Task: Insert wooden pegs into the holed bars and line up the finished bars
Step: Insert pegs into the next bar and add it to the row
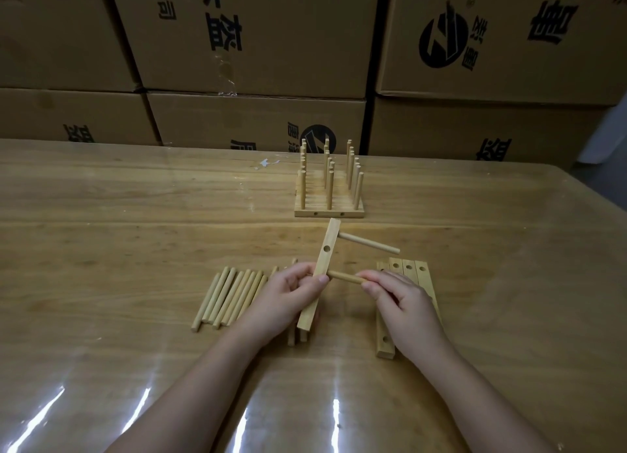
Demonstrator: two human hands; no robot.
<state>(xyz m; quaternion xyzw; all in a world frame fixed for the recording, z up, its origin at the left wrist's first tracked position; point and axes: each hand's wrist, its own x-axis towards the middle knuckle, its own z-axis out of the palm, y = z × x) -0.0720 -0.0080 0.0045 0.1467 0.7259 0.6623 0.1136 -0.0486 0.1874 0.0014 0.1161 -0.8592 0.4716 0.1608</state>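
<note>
my left grip (288, 293) is curled round the holed bar (324, 259), holding it tilted over the middle of the worktop (135, 215), its upper end leaning toward the far edge. a seated peg (369, 243) sticks out of the bar's top hole, pointing toward the right edge, and the middle hole is bare. my right grip (400, 300) pinches a second peg (342, 277) between thumb and fingers, its free tip touching the bar just beside my left thumb; how deep it sits i cannot tell. the loose pegs (227, 296) lie side by side on the worktop on the left-edge side of my left grip, some partly hidden under it. the blank bars (409, 269) lie close together beneath my right grip, holes up. the finished bars (329, 195) stand packed in a row nearer the far edge, pegs upright. cardboard boxes (254, 35) are stacked beyond that edge
</note>
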